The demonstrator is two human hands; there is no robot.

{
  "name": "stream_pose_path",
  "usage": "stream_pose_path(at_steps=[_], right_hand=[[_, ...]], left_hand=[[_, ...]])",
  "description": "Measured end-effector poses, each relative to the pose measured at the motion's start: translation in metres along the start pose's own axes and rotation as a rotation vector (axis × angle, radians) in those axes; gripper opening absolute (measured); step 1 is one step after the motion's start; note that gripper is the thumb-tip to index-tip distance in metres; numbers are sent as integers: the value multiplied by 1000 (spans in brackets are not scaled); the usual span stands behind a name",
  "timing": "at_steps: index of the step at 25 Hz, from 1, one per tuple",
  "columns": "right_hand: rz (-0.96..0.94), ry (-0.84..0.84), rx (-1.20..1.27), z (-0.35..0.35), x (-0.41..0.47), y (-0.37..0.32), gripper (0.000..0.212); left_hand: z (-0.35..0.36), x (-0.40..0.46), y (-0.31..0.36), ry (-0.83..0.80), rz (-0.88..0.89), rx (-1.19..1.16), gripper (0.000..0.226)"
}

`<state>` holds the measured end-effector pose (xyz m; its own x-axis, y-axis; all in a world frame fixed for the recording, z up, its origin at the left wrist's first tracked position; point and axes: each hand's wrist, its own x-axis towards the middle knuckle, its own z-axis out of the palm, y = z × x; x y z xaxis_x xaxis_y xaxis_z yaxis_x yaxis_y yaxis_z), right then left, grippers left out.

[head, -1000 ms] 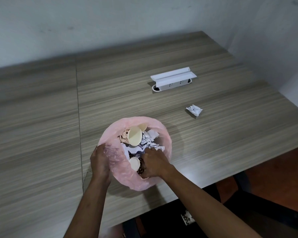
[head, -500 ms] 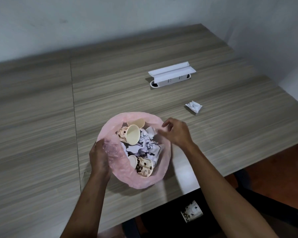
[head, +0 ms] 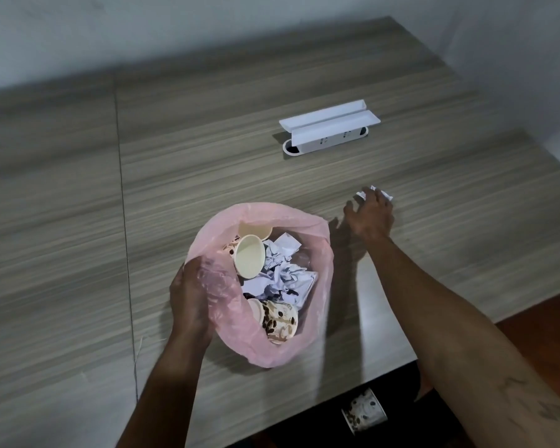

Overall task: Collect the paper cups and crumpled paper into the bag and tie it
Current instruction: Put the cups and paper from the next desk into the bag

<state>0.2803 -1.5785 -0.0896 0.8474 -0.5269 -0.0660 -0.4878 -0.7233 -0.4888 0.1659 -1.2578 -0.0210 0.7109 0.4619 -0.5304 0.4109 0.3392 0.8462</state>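
Right hand (head: 370,216) has left the bag (head: 319,253), fingers spread over the last crumpled paper (head: 385,194), not yet gripping. Left hand (head: 191,292) grips bag rim.

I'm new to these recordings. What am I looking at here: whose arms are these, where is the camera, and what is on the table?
No machine here: a person works with bare hands, filmed by one camera on their head, looking down. The left hand grips the rim of a pink bag holding paper cups and crumpled paper. The right hand, fingers spread, reaches over a last crumpled paper ball on the wooden table. Behind it sits a white socket box. Another cup lies below the table's edge.
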Motion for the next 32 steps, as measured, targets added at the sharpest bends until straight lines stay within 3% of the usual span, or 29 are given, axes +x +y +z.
stream_pose_path(at_steps=[7, 13, 20, 25, 29, 32], right_hand=[[6, -123, -96, 5, 39, 5, 54], [-89, -35, -44, 20, 18, 19, 32], [50, 52, 511, -13, -70, -14, 41], [-184, -3, 728, -46, -156, -62, 58], [-404, -204, 577, -32, -215, -66, 60], [-427, -206, 326, -18, -219, -64, 53]], left_hand=[[6, 7, 5, -23, 50, 11, 19], [7, 5, 7, -11, 19, 3, 23], [-14, -8, 9, 22, 36, -37, 15], [-40, -15, 4, 53, 87, -60, 18], [-53, -20, 5, 60, 106, -49, 18], [-59, -23, 7, 10, 103, 0, 18]])
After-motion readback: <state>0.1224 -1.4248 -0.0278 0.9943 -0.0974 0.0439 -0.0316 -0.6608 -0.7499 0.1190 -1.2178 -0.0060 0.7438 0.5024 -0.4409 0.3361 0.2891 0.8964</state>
